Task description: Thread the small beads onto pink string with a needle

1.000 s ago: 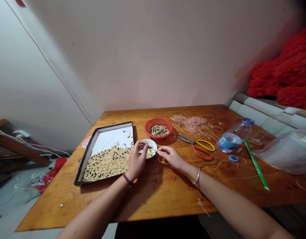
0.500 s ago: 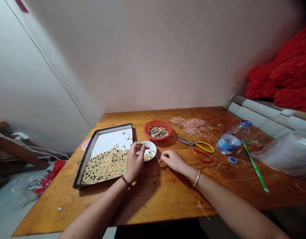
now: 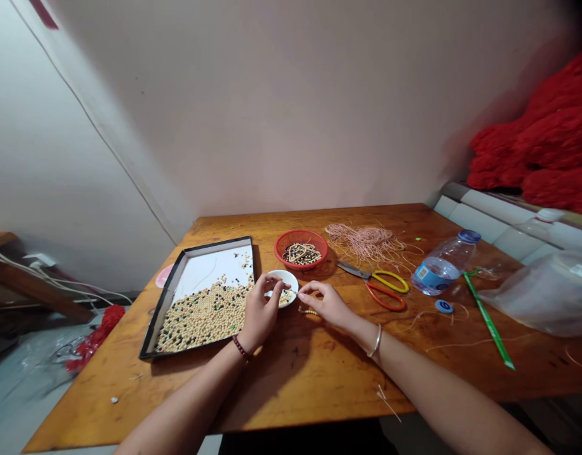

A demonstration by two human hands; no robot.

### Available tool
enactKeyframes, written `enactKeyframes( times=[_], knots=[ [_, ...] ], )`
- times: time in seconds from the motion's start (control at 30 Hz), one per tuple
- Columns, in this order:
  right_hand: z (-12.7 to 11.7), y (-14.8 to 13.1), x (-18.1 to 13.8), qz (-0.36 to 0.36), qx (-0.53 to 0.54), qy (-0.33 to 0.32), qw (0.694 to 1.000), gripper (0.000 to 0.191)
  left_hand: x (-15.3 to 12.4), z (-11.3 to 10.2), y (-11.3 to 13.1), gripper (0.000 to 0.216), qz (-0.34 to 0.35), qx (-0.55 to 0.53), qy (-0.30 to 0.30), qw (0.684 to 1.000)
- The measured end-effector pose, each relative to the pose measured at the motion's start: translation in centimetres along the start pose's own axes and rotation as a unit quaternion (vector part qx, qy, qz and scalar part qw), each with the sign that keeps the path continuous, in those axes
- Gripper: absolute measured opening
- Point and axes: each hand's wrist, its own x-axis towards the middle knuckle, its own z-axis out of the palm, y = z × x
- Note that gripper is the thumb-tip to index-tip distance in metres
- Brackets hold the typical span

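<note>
My right hand point(image 3: 326, 303) pinches a string of beads point(image 3: 310, 310) by the right rim of a small white dish point(image 3: 291, 276). Part of the string hangs in a curve under the fingers, against the wooden table. Over the dish's left side, my left hand point(image 3: 261, 311) has its thumb and fingertips brought together. What lies between them is too small to make out. Loose pale beads point(image 3: 285, 297) are in the dish, partly hidden by my left hand. To the left, a black-edged tray point(image 3: 181, 268) holds many cream beads mixed with dark and a few green ones.
Behind the dish stands a red plastic basket point(image 3: 277, 249) of beaded strings. Scissors point(image 3: 378, 284), a tangle of pink cord point(image 3: 364, 240), a water bottle point(image 3: 437, 268), a blue cap point(image 3: 443, 306) and a green stick point(image 3: 490, 322) lie to the right. A plastic bag point(image 3: 551, 294) sits at the right edge.
My right hand has moved slightly left, its fingertips reaching out to the dish's rim near my left fingers. The beaded string has shifted under the right hand.
</note>
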Motion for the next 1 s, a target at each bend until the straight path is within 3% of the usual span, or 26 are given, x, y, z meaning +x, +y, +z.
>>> enactKeyframes(
  times=[0.17,0.4,0.5,0.63,0.83,1.0],
  knots=[
    [-0.2,0.5,0.3,-0.008,-0.04,0.013,0.999,0.011,0.0,0.1,-0.2,0.021,0.008,0.005,0.018,1.0],
    [-0.5,2.2,0.3,0.063,-0.11,-0.001,0.992,0.02,0.3,-0.2,-0.3,0.023,0.0,0.006,0.04,0.999],
    [-0.3,1.7,0.3,0.081,-0.059,0.012,0.995,0.02,0.4,-0.3,-0.2,0.023,0.003,0.003,0.038,0.999],
    [-0.1,0.3,0.2,0.019,0.025,-0.012,0.999,0.021,0.3,-0.2,0.0,0.022,0.008,-0.005,0.003,1.0],
    [-0.2,0.1,0.0,-0.037,-0.018,0.012,0.999,0.013,0.0,0.0,0.0,0.02,0.013,-0.002,-0.016,1.0],
    [-0.3,0.5,0.2,-0.023,-0.027,0.014,0.999,0.012,0.2,-0.2,0.0,0.02,0.011,0.001,0.014,1.0]
  ],
)
